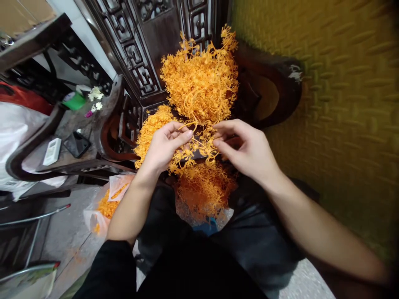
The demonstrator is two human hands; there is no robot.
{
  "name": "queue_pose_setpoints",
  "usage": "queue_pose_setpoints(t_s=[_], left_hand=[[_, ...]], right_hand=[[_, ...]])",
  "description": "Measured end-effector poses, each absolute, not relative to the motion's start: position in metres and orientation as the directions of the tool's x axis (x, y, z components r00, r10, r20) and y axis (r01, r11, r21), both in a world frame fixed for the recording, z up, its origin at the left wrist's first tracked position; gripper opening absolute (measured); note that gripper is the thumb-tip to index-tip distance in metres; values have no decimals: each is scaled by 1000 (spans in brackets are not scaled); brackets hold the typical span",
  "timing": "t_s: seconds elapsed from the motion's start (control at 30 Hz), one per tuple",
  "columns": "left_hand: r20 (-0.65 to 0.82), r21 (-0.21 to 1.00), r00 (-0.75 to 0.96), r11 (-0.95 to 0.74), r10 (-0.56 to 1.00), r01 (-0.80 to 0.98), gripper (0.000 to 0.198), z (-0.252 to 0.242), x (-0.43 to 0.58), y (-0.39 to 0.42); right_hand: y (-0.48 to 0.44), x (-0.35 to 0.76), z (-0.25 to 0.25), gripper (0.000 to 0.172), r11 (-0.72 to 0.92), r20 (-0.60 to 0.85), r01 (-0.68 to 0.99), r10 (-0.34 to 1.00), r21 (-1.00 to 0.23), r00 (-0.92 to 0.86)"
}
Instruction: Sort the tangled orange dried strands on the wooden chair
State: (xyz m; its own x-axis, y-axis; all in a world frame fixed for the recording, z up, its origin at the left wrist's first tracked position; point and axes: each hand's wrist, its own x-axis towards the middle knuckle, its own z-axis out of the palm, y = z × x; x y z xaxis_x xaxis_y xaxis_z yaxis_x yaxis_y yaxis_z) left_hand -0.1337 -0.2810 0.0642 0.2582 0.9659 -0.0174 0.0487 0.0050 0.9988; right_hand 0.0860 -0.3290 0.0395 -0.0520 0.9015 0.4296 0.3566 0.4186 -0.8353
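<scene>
In the middle of the head view, my left hand (168, 145) pinches the thin stem of an orange plastic-looking sprig (187, 155) between thumb and fingers. The sprig's branching tips hang down between both hands. My right hand (241, 145) is curved beside it on the right, thumb and forefinger apart, fingertips close to the sprig; whether they touch it I cannot make out. Just beyond the hands rises a large heap of similar orange sprigs (201, 79). Left of it lies a lower pile of small orange pieces (151, 128), partly behind my left hand.
The heaps rest on a carved dark wooden chair (158, 37) with a curved armrest (288, 91). More orange pieces (205, 187) are below, between my knees. At left, a side table holds a phone (76, 143), a white box (52, 151) and green tape (74, 100). A plastic bag (116, 187) stands below.
</scene>
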Motion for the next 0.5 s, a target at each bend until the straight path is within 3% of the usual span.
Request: queue_pose_setpoints(t_s=[0.07, 0.13, 0.2, 0.27, 0.33, 0.4, 0.5], left_hand=[[-94, 996, 295, 88, 951, 32, 35, 65, -134, -281], [-139, 990, 323, 142, 936, 16, 35, 65, -136, -282], [-155, 987, 367, 159, 917, 19, 34, 65, -138, -283], [-137, 991, 438, 118, 889, 70, 33, 66, -139, -285], [-68, 989, 509, -11, 858, 150, 30, 68, -140, -288], [35, 960, 553, -182, 833, 214, 25, 71, -139, -293], [128, 893, 541, -334, 831, 302, 20, 71, -133, -300]], right_hand=[[-331, 86, 41, 33, 573, 543, 445, 814, -688, -209], [-333, 85, 41, 37, 689, 597, 433, 722, -581, -349], [-333, 84, 41, 33, 732, 612, 388, 682, -561, -400], [-333, 83, 41, 20, 703, 625, 352, 711, -618, -322], [-331, 82, 41, 9, 584, 563, 286, 811, -760, -159], [-330, 79, 42, 12, 381, 380, 113, 924, -917, -32], [-327, 73, 41, 25, 54, 73, -204, 994, -977, -86]])
